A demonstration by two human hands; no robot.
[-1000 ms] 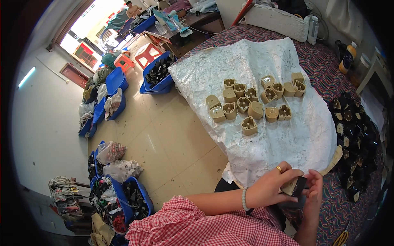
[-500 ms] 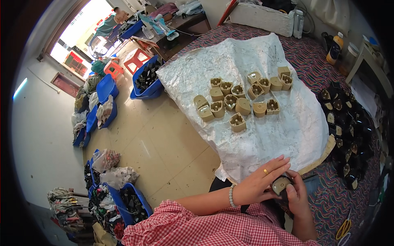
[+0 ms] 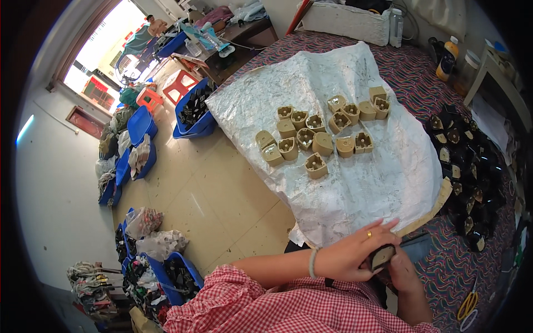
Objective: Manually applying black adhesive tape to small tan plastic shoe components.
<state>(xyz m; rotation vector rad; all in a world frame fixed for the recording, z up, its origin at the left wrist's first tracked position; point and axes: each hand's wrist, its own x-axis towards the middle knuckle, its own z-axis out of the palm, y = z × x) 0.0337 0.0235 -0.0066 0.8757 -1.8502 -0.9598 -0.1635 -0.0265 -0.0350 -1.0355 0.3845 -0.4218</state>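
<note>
A tan shoe heel (image 3: 382, 257) with black material round its sides is held between my two hands, near the front edge of the table. My left hand (image 3: 355, 254), with a gold ring, closes over it from the left, thumb below and fingers above. From the right, my right hand (image 3: 405, 275) grips the same heel; part of its fingers is hidden behind it. Beyond my hands, several bare tan heels (image 3: 322, 143) stand on a crinkled white sheet (image 3: 377, 191). To the right lies a pile of black-covered heels (image 3: 472, 183).
The table bears a wavy-patterned cloth (image 3: 444, 283). Yellow-handled scissors (image 3: 469, 305) lie at lower right. A bottle (image 3: 447, 58) and a jar (image 3: 466, 72) stand at the far right. Blue bins (image 3: 191, 129) and red stools (image 3: 179, 86) are on the floor at left.
My left hand has curled further over the heel, and the heel has tilted in my grip. My right thumb has slid off its tan face toward the edge. The whole view has shifted slightly.
</note>
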